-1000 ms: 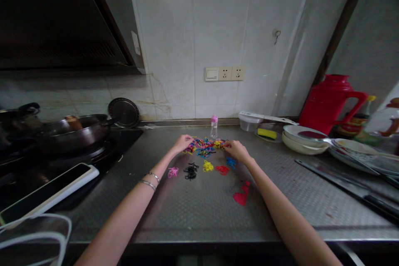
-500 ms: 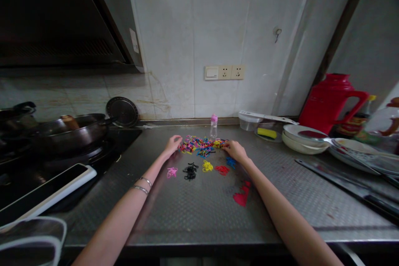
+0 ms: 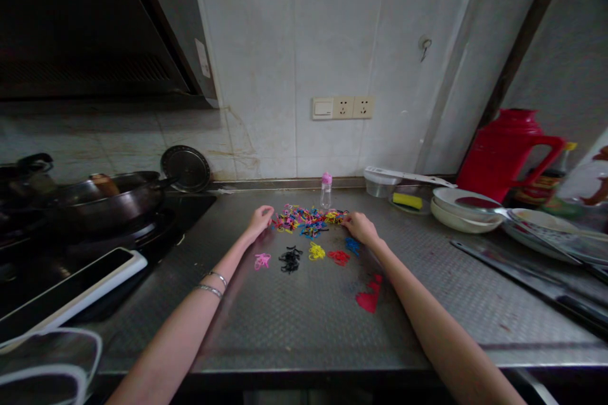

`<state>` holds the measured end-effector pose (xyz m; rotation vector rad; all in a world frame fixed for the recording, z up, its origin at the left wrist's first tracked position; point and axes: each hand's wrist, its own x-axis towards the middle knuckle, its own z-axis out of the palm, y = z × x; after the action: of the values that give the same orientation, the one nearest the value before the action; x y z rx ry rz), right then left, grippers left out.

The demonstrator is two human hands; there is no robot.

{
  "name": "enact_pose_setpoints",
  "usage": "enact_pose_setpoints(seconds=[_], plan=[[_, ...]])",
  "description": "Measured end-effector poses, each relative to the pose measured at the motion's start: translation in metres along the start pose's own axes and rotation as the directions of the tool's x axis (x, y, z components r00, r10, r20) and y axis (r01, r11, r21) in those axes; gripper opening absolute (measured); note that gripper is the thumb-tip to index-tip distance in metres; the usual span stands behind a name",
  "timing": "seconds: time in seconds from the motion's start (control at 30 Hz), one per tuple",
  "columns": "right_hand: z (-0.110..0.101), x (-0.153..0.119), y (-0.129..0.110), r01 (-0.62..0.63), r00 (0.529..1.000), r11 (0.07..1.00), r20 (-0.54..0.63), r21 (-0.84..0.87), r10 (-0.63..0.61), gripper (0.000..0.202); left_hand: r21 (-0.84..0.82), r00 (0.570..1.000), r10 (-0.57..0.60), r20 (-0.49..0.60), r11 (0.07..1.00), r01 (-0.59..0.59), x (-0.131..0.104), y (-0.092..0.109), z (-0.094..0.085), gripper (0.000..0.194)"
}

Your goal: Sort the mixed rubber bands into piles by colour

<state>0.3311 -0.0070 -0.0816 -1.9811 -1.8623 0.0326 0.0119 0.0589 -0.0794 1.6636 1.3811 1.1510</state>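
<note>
A mixed heap of small coloured rubber bands [image 3: 304,220] lies on the metal counter. At its left edge is my left hand [image 3: 259,221], with fingers drawn together; what they pinch is too small to make out. My right hand [image 3: 360,228] touches the right end of the heap, fingertips closed, and anything between them is hidden. In front lie separate small piles of bands: pink [image 3: 262,261], black [image 3: 290,259], yellow [image 3: 316,251], red [image 3: 339,257] and blue [image 3: 352,245]. Behind the heap stands a small clear bottle with a pink cap [image 3: 326,191].
A red torn piece [image 3: 369,296] lies near my right forearm. To the right are a yellow sponge [image 3: 407,202], stacked bowls [image 3: 463,218], a long dark-handled utensil [image 3: 513,278] and a red thermos [image 3: 503,155]. At left, a pan [image 3: 118,202] sits on the stove.
My left hand has shifted slightly left, away from the heap's edge. My right hand stays almost in place at the heap's right end. The piles look the same.
</note>
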Motion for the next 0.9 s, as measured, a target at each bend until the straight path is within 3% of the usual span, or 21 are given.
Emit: enact_pose_setpoints(seconds=[0.53,0.73,0.9], plan=[[-0.025,-0.003,-0.002,0.01,0.998,0.999,0.057,0.04,-0.012,0.018,0.029,0.998,0.057,0.0,0.998,-0.057,-0.007,0.009,0.0,0.034],[-0.02,0.002,0.004,0.158,0.982,0.973,0.075,0.169,-0.172,0.016,0.036,0.998,0.067,0.001,0.997,-0.067,-0.009,0.01,0.0,0.033],[-0.013,0.001,-0.019,0.32,0.933,0.9,0.068,0.296,-0.354,0.017,0.047,0.997,0.078,0.023,0.996,-0.079,-0.008,0.008,-0.001,0.029]])
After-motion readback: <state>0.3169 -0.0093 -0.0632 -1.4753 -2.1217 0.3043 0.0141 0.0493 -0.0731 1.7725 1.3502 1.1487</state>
